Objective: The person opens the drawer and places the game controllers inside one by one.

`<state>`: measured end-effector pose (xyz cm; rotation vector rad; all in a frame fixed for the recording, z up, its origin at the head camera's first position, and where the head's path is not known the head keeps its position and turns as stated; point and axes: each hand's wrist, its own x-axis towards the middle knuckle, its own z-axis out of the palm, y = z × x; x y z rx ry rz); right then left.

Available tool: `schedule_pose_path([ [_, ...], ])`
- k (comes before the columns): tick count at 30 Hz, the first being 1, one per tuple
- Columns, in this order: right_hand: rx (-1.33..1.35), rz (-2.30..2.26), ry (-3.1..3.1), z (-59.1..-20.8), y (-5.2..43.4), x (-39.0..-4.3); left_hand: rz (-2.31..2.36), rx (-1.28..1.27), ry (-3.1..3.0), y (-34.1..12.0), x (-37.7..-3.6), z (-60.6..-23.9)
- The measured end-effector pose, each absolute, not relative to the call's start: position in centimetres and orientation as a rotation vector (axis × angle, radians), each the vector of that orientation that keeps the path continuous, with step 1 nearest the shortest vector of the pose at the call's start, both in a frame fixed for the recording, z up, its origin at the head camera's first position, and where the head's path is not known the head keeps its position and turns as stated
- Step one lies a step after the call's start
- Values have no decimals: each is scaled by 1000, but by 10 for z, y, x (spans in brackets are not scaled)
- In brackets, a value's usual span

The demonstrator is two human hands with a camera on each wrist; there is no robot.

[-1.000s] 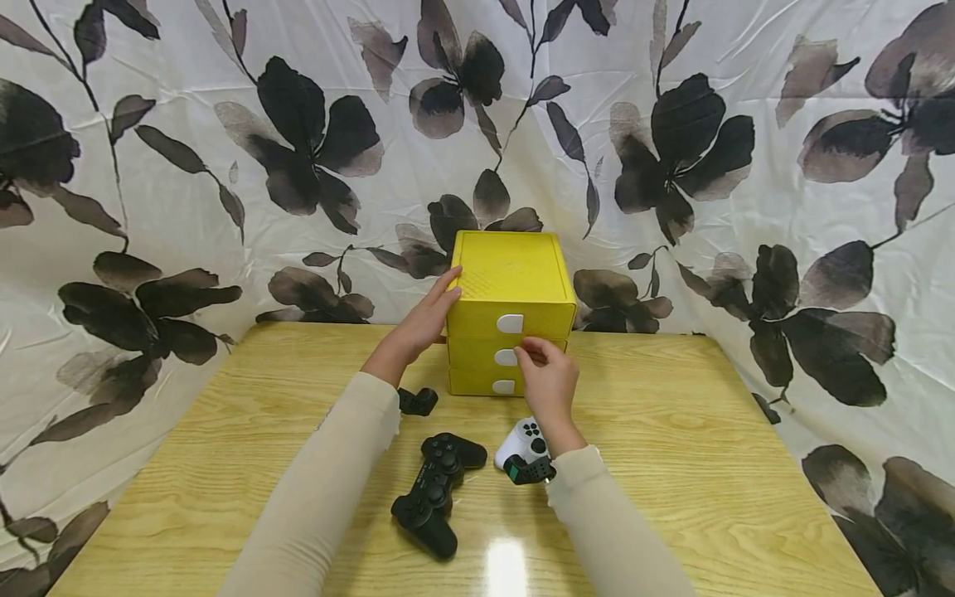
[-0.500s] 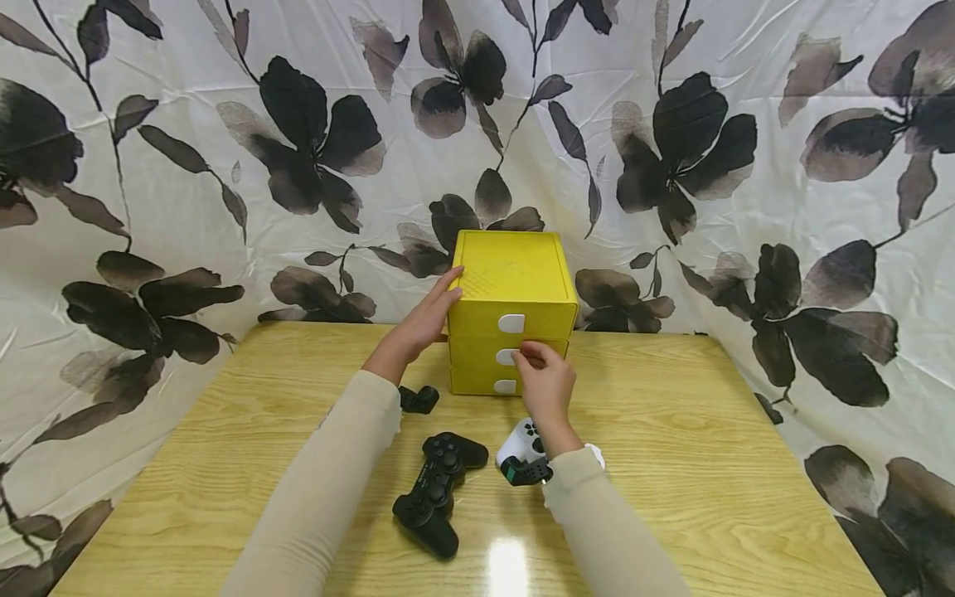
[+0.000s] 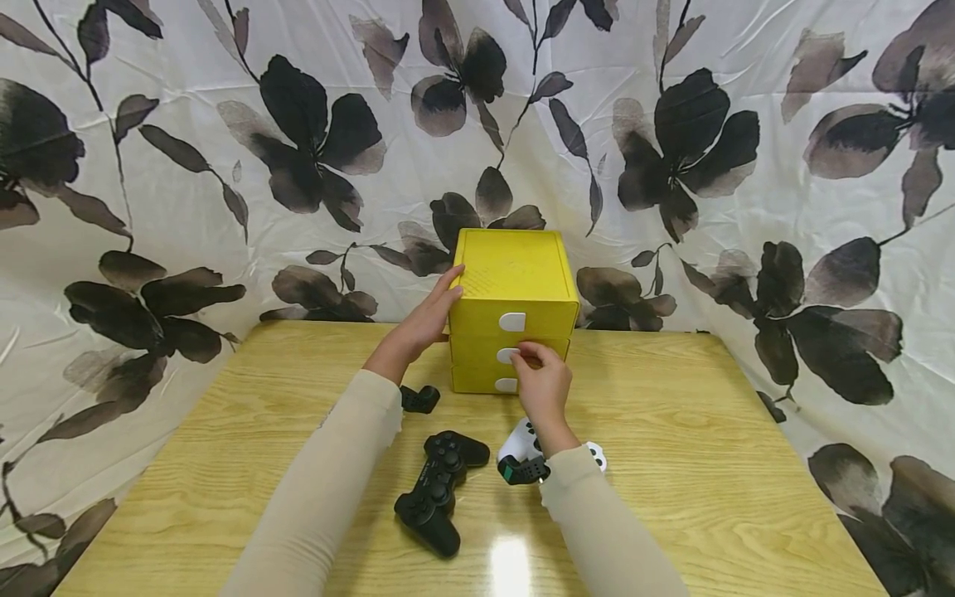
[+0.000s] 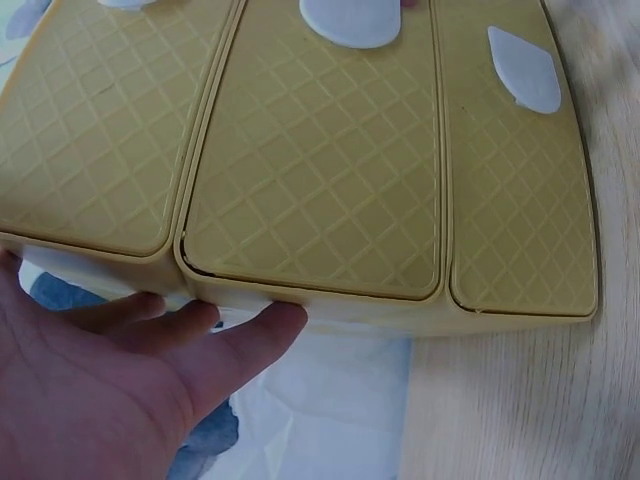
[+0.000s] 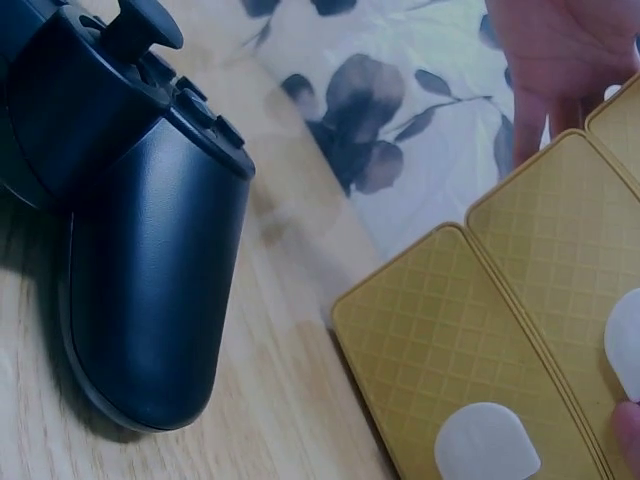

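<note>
I look down on a wooden table with a flowered cloth hanging behind and around it. At the far middle of the table stands a yellow drawer box with three drawers one above the other, each front carrying a white tab.

My left hand lies flat against the left side of the box, near the upper edge, fingers straight and pressing, gripping nothing. In the left wrist view the fingers touch the side wall just beside the fronts of the drawers.

My right hand is in front of the box, and its fingertips close on the white tab of the middle drawer. I judge that it pinches the tab, because the thumb and a finger are curled round it, but the hand hides the contact partly. The middle drawer appears flush with the other two, not yet out.

The relation that matters is this one: the drawer lies directly ahead of the right hand, and it slides along the line from the box toward me, so a pull would come straight back toward my body, while the left hand holds the box from the side.

Nearer to me lie a black gamepad, a white gamepad partly under my right wrist, and a small black piece just beside my left sleeve.
</note>
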<state>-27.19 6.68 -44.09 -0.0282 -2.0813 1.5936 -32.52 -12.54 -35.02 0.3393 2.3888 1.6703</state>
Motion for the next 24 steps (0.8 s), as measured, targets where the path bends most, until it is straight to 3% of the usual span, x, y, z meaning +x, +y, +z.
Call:
schedule_pose_path([
  [24,-42,1575,-2169,-442,73,-266,1651,354,2384,-129,-324,-348],
])
